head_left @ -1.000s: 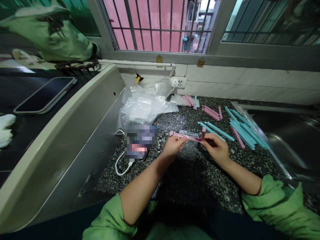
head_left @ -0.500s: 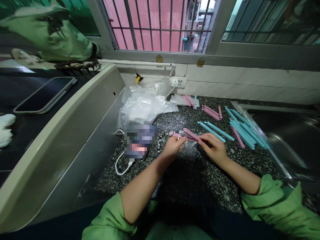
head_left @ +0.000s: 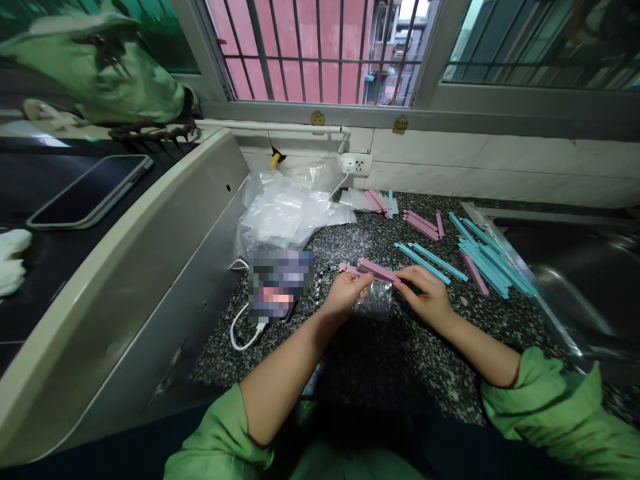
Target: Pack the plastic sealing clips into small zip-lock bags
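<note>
Both my hands hold a pink sealing clip [head_left: 373, 269] over the speckled dark counter [head_left: 400, 373]. My left hand [head_left: 344, 293] pinches its left part, fingers closed. My right hand [head_left: 426, 293] grips its right end, fingers closed. The clip's upper arm lies folded down along the lower one. A small clear plastic bag [head_left: 376, 299] hangs from the clip between my hands.
Loose blue clips [head_left: 487, 257] and pink clips [head_left: 423, 225] lie to the right, beside a steel sink [head_left: 575, 267]. A heap of clear bags [head_left: 287, 207] sits at the back left. A blurred phone [head_left: 277, 280] with a white cable [head_left: 243, 333] lies left of my hands.
A second ago the clip's right arm stood upright, open. My right hand has folded it down over the bag. Both hands stayed in place.
</note>
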Motion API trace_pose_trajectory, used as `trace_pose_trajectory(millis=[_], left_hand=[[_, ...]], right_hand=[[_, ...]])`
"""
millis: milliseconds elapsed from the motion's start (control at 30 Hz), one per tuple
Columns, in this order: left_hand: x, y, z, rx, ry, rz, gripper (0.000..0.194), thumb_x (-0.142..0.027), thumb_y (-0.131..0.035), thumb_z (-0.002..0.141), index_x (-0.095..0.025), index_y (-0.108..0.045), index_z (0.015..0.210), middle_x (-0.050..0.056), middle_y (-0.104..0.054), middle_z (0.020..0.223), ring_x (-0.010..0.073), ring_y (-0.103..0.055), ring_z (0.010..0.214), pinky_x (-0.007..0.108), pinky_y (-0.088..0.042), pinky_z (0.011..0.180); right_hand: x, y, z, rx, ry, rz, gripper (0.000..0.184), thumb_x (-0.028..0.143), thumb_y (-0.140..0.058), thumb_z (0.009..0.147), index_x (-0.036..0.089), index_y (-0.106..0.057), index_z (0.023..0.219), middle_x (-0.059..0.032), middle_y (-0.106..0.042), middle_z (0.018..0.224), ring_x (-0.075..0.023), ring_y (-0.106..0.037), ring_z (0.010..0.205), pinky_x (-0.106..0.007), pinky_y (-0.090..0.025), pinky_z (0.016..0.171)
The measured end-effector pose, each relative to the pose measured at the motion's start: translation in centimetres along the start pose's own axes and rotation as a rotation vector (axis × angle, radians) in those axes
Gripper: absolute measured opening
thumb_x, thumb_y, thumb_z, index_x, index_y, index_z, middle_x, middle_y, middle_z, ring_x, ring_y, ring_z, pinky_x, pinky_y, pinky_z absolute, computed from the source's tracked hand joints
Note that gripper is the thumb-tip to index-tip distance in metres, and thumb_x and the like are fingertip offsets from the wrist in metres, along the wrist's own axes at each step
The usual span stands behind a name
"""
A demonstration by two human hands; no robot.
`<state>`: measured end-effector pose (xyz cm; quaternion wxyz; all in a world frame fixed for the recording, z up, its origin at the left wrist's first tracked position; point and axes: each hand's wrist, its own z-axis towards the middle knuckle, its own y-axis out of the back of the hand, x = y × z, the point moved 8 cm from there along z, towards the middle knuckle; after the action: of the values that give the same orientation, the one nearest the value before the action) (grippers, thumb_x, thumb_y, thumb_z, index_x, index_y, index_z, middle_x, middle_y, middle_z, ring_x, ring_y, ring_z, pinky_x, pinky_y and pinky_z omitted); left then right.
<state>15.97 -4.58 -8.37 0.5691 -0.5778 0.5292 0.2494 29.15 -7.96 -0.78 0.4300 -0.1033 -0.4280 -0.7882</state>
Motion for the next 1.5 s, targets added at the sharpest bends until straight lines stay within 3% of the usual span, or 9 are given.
trace_pose_trajectory(millis=[133,400,633,833,1500], left_hand=[[-0.3,-0.3,-0.1,0.013,0.004,-0.076,0.038,-0.039,-0.075,0.048,-0.011,-0.062,0.071,0.000,-0.060,0.058,0.0097,-0.049,0.049,0.023,-0.035,0.053],[-0.7,-0.3,-0.1,0.050,-0.004,-0.077,0.035,-0.038,-0.076,0.049,-0.011,-0.063,0.068,0.001,-0.061,0.058,0.0117,-0.052,0.054,0.024,-0.038,0.055],[-0.2,0.2,0.3,0.036,-0.006,-0.013,0.040,-0.041,-0.074,0.052,-0.011,-0.063,0.075,-0.002,-0.054,0.052,0.0092,-0.047,0.048,0.021,-0.032,0.048],[-0.5,-0.3,0.2,0.059,-0.023,-0.033,0.042,-0.042,-0.076,0.048,-0.011,-0.058,0.069,-0.007,-0.044,0.048,0.0038,-0.033,0.042,0.020,-0.024,0.045],[-1.5,-0.6,-0.1,0.076,-0.098,0.132,0.041,-0.048,-0.072,0.050,-0.015,-0.048,0.055,-0.006,-0.040,0.043,0.0048,-0.032,0.042,0.022,-0.021,0.046]], right_hand=[[0.1,0.0,0.1,0.003,0.006,-0.008,0.014,0.025,-0.054,0.080,0.024,-0.064,0.090,-0.0047,-0.062,0.078,-0.0171,-0.058,0.073,-0.033,-0.050,0.066],[-0.1,0.0,0.1,0.002,-0.010,-0.009,0.014,0.026,-0.055,0.079,0.024,-0.065,0.089,-0.0045,-0.063,0.078,-0.0174,-0.059,0.073,-0.033,-0.050,0.066],[-0.2,0.1,0.1,-0.012,-0.005,0.008,0.014,0.024,-0.056,0.079,0.024,-0.066,0.089,-0.0046,-0.063,0.078,-0.0172,-0.059,0.073,-0.033,-0.050,0.067],[-0.3,0.0,0.1,-0.002,0.001,-0.019,0.015,0.023,-0.055,0.079,0.024,-0.065,0.090,-0.0045,-0.063,0.078,-0.0167,-0.059,0.073,-0.033,-0.050,0.066],[0.2,-0.3,-0.1,0.014,0.130,-0.111,0.016,0.017,-0.053,0.081,0.020,-0.063,0.093,-0.0050,-0.059,0.077,-0.0146,-0.058,0.072,-0.027,-0.050,0.064]])
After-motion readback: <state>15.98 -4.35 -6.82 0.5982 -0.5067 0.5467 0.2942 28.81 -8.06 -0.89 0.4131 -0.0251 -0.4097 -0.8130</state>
